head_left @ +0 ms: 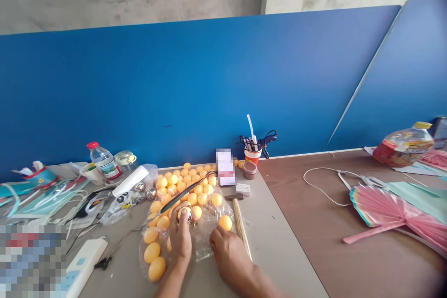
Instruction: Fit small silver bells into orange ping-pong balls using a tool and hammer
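Observation:
My left hand (180,238) is closed around a shiny silver ball (185,215), with the thumb resting along its near side. My right hand (230,253) has its fingers curled and pinched at the edge of the clear plastic bag (204,237); what lies between the fingertips is hidden. Just beyond those fingers sits an orange ball (225,223). Many more orange balls (186,179) spread over the plastic behind and to the left. Across them lies a long dark-handled tool (185,192) with a cord, resembling a soldering iron.
A wooden-handled hammer (241,230) lies right of my right hand. Behind stand a small white box (243,189), a brown-filled tub (249,170) and a pen cup (252,154). Leftward are silver balls (151,194), a water bottle (106,163) and a power strip (84,265). A pink fan (394,214) lies right.

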Demonstrator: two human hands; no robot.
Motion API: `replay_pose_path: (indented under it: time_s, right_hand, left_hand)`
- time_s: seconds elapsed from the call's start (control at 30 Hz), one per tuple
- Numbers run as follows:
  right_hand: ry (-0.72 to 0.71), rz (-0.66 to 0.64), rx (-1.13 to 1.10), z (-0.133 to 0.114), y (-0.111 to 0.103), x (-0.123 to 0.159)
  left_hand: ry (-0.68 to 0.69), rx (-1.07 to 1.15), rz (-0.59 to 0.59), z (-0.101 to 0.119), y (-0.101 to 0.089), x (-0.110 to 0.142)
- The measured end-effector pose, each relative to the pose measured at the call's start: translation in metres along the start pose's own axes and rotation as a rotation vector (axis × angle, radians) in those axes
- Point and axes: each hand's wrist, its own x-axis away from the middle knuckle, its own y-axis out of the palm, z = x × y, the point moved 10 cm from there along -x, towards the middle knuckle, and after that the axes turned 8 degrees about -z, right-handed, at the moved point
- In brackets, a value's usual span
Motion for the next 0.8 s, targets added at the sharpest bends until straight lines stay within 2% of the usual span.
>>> replay_pose_path:
  time_s: [0.23,0.33,0.5,0.8]
  right_hand:
    - [0.054,-0.066,-0.015,0.002,0.001,-0.001]
    - [0.068,-0.105,0.013,0.002,0.004,-0.002]
    - [0.053,-0.104,0.020,-0.001,0.002,-0.002]
    - [-0.004,-0.100,0.078,-0.005,0.008,-0.004]
  left_hand:
    - [0.020,-0.230,0.005,0.018,-0.004,-0.007]
    - [0.022,-0.350,-0.042,0.022,0.001,-0.008]
    - [0.021,-0.462,-0.145,0.015,0.012,-0.005]
    - [-0.104,-0.370,-0.274,-0.007,0.020,-0.006]
